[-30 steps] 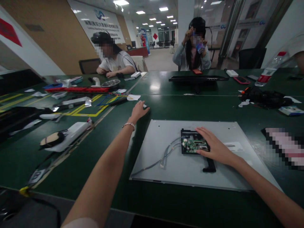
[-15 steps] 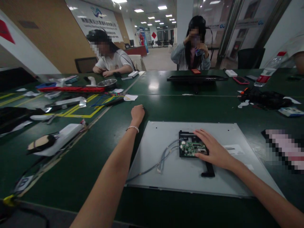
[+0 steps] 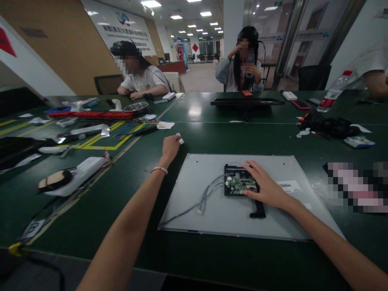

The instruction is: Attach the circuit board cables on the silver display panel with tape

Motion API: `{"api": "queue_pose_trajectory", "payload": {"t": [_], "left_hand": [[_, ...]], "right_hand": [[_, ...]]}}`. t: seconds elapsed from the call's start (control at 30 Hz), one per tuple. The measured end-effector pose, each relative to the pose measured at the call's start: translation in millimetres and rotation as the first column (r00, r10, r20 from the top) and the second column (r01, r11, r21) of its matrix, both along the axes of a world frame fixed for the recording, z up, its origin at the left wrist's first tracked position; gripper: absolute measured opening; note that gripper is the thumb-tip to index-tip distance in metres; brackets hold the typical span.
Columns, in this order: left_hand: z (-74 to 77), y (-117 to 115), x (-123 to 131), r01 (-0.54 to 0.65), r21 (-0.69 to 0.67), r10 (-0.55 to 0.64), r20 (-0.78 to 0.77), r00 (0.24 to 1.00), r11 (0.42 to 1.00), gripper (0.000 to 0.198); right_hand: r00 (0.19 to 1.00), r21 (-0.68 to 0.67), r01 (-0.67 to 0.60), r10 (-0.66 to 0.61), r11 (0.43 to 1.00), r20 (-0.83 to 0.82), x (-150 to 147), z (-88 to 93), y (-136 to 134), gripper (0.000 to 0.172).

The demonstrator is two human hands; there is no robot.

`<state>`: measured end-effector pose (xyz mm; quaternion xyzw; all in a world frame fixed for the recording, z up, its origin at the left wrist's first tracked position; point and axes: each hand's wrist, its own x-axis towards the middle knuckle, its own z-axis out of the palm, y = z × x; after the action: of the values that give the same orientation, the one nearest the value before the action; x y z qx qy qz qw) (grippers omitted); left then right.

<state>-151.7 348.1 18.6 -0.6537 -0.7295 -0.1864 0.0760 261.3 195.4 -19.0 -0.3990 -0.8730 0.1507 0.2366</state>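
A grey metal panel lies flat on the green table in front of me. On it sits a green circuit board in a black plastic frame, with grey cables running off to the left. My right hand rests over the frame's right side, fingers and thumb spread apart across the board. Beyond the panel's far left corner, my left hand is closed in a pinch on a small white piece, low over the table. The piece's exact kind is too small to make out.
Left of me lie a white object with a tan and black part, wires and a red strip. A black monitor lies across the table. A bottle and black bundle are at right. Two people sit opposite; another is partly visible.
My left hand has shifted slightly left and turned, and the small white piece now shows at its fingertips. My right hand stays on the board. The view has swung slightly right.
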Motion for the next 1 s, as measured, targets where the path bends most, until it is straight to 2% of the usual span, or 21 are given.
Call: {"api": "queue_pose_trajectory", "payload": {"t": [0.1,0.23,0.3,0.37,0.47,0.57,0.73,0.83,1.0], "left_hand": [[14.3,-17.2,19.0,0.155,0.076,-0.16,0.064,0.985,0.985,0.038],[38.7,-50.0,58.1,0.312,0.154,-0.325,0.067,0.943,0.938,0.035],[47.1,-70.6,83.1,0.404,0.196,-0.424,0.068,0.903,0.893,0.032],[50.3,-93.1,111.7,0.531,0.23,-0.558,0.067,0.827,0.815,0.03],[46.6,-126.5,156.2,0.695,0.233,-0.719,0.025,0.695,0.68,0.029],[37.9,-151.7,191.2,0.773,0.237,-0.794,-0.012,0.608,0.589,0.028],[23.6,-163.8,212.9,0.839,0.266,-0.872,0.017,0.489,0.475,0.025],[16.7,-161.9,214.0,0.835,0.321,-0.887,0.035,0.461,0.447,0.022],[6.5,-159.3,211.6,0.818,0.329,-0.869,0.016,0.494,0.472,0.02]], "right_hand": [[1.0,0.046,0.021,-0.021,0.999,0.004,1.0,1.9,-2.2,0.08],[0.999,0.083,0.028,-0.024,0.996,-0.045,3.5,5.6,-5.0,0.074],[0.993,0.108,0.03,-0.017,0.994,-0.119,4.8,8.0,-6.1,0.069],[0.978,0.139,0.037,-0.007,0.99,-0.209,5.2,11.1,-7.9,0.063],[0.945,0.171,0.061,-0.002,0.983,-0.326,3.5,17.0,-13.2,0.053],[0.902,0.183,0.089,-0.002,0.979,-0.431,-0.3,23.5,-21.2,0.042],[0.85,0.2,0.163,-0.035,0.966,-0.526,-4.1,31.9,-31.4,0.019],[0.841,0.205,0.178,-0.04,0.962,-0.54,-4.1,33.3,-31.6,0.014],[0.843,0.186,0.184,-0.057,0.965,-0.535,-3.7,29.4,-26.9,0.015]]}}
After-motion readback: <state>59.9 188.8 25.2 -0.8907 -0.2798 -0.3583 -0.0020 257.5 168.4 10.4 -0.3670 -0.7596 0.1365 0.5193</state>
